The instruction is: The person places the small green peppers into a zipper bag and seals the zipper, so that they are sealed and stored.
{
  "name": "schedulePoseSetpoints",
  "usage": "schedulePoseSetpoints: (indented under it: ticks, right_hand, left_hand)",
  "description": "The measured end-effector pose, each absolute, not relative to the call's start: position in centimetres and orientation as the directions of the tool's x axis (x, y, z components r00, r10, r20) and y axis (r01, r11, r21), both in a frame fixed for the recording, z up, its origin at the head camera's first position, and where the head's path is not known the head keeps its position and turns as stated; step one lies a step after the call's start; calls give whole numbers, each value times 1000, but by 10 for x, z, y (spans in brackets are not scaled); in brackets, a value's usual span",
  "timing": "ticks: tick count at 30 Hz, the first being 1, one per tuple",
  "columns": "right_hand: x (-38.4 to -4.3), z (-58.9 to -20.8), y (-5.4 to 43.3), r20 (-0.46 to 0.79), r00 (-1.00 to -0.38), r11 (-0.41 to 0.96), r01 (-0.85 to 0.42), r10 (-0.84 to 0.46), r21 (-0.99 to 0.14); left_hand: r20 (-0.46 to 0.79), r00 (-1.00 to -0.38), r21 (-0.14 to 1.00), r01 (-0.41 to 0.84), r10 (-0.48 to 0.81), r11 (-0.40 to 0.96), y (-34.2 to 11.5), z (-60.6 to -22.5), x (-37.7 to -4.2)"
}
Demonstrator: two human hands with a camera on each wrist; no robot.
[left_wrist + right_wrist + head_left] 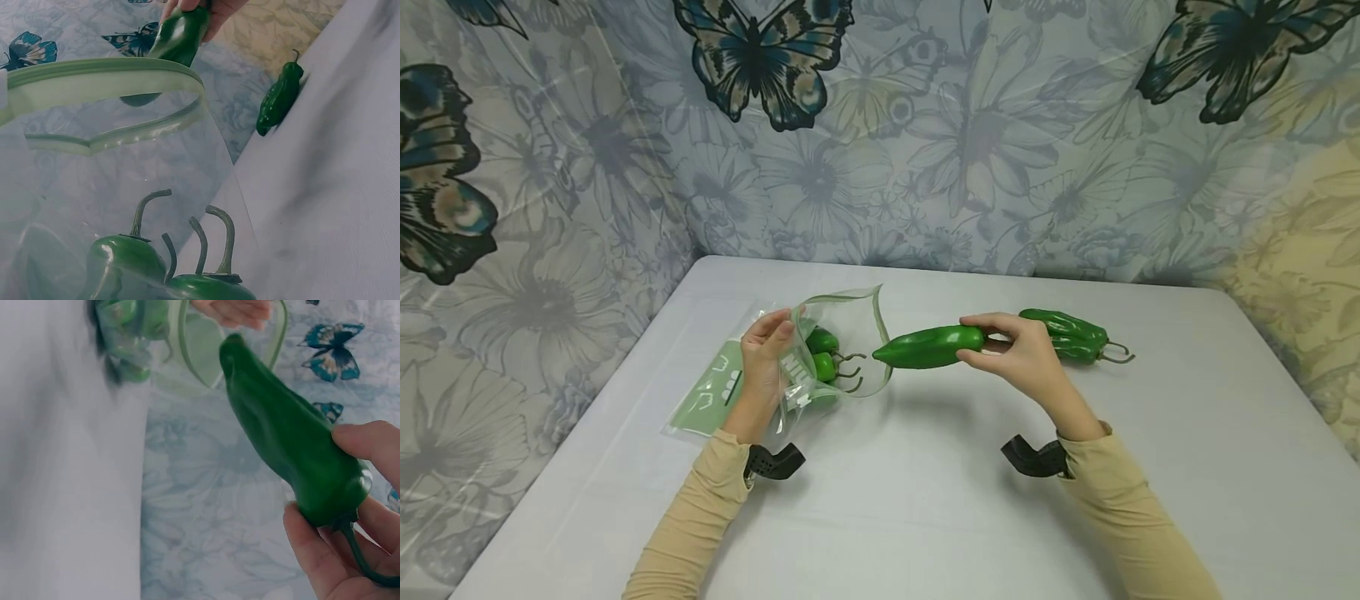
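My left hand (pixel 765 354) pinches the rim of a clear zip bag (pixel 857 312) with green print, keeping its mouth spread toward the right. Several green peppers (pixel 824 367) with curled stems lie inside, stems toward the opening; the left wrist view shows these peppers (pixel 128 265) through the clear plastic. My right hand (pixel 1018 354) grips a long green pepper (pixel 925 347) by its stem end, thumb on one side and fingers on the other. This pepper (pixel 281 434) points its tip at the bag's mouth, and in the left wrist view the tip shows through the opening.
Behind my right hand, more green peppers (pixel 1075 336) lie on the white table (pixel 925 517). Black straps (pixel 1036 457) sit on both wrists. A patterned cloth with butterflies (pixel 760 58) hangs behind the table and along its left side.
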State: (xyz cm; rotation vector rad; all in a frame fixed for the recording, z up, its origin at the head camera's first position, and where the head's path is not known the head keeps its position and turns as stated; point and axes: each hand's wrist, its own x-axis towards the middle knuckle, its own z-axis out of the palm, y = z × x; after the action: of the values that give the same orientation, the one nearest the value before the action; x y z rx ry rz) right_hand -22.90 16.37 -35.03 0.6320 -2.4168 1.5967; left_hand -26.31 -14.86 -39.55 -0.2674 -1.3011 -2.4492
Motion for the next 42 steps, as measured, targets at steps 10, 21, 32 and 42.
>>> schedulePoseSetpoints:
  ticks: [10,21,32,42]
  right_hand:
    - [-217,-326,136,429,-881,280,-471,-200,-836]
    - [-217,-332,117,485,-861,150,-505,-153,-850]
    - [-222,-336,96,539,-833,174,-553,-126,-815]
    - [-236,-349,85,560,-815,167,-578,-145,-798]
  left_hand:
    - [343,-916,747,401,-210,-530,-147,-394,-264]
    - [335,-919,746,394,-210,-536,-146,-394,-264]
    - [344,-917,758,398,-201,-517,-147,-396,-263]
    - [349,-916,754,400,-199,-521,-147,-395,-263]
